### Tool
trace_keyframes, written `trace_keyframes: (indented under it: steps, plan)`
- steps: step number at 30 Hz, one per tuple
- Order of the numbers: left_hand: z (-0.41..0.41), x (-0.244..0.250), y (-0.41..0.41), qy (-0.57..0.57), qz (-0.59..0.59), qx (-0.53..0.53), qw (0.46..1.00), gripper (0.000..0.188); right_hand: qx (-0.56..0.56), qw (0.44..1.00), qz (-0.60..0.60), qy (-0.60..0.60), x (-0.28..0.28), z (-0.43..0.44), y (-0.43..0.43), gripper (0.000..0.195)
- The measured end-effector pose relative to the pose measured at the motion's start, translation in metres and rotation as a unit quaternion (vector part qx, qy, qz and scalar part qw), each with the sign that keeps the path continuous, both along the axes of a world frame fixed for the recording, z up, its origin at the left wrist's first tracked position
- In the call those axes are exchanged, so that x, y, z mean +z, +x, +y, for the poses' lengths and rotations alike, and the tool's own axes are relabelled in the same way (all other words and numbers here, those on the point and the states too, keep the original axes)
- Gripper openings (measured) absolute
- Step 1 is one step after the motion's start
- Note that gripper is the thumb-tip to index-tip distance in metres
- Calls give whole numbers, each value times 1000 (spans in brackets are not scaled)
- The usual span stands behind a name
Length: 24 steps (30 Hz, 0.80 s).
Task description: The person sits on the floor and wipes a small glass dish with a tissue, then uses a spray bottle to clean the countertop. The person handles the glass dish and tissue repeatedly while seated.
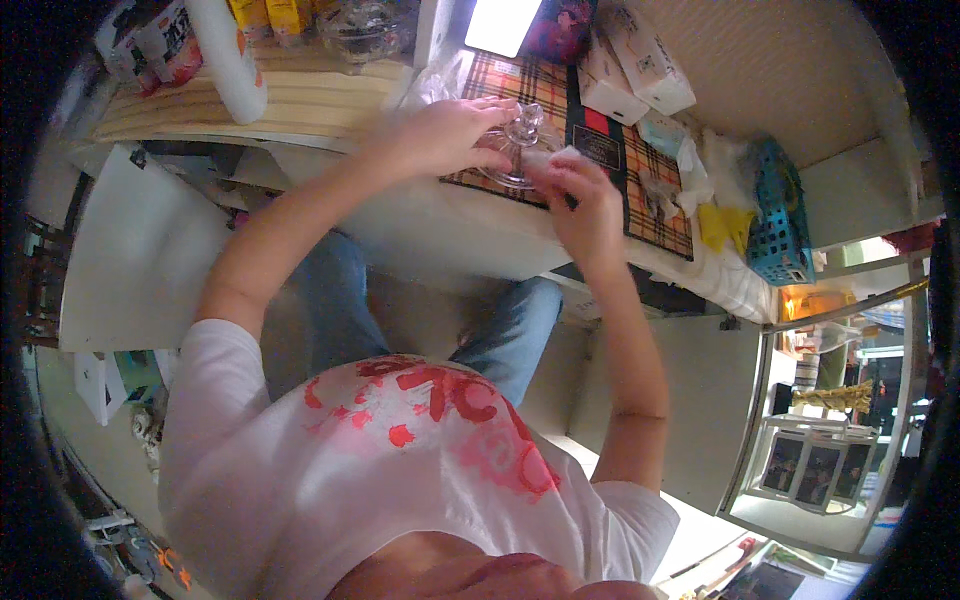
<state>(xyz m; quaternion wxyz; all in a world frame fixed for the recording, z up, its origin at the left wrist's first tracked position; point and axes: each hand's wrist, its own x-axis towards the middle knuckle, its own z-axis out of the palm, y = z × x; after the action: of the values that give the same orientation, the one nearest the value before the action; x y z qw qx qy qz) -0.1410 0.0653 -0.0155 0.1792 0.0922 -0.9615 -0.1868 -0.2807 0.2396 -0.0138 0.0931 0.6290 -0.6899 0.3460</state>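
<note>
A clear glass lid (528,133) with a faceted knob is held over the plaid mat (555,82). My left hand (457,137) grips it at the left side, fingers along the far rim and thumb at the near side. At the lid's right edge, my right hand (589,191) pinches what looks like a white tissue (571,154) against the glass. The right fingers are blurred, and part of the tissue is hidden by them.
A bright lamp or screen (502,26) stands behind the mat. Two white boxes (652,71), crumpled clear plastic (660,191), a yellow cloth (726,226) and a blue basket (780,217) lie to the right. A wooden shelf (322,94) bears a white roll (232,67) and a glass bowl (364,30).
</note>
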Motion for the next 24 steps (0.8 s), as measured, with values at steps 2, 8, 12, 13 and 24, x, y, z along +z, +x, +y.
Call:
trace_keyframes:
  steps: [2, 8, 12, 13, 24]
  plan:
    - [-1, 1, 2, 5, 12, -12, 1000, 67, 51, 998, -37, -25, -2, 5, -4, 20]
    - [-2, 9, 2, 14, -29, -19, 999, 67, 70, 978, -171, 100, 14, -67, -63, 13]
    - [1, 11, 3, 30, -45, -4, 999, 66, 148, 962, -32, 229, 22, -131, -80, 14]
    - [2, 11, 3, 22, -37, 1, 999, 66, 151, 963, -48, 217, 22, -132, -81, 14]
    - [-1, 9, 0, 5, -41, 1, 999, 69, 52, 995, -63, 49, 5, -37, -51, 12]
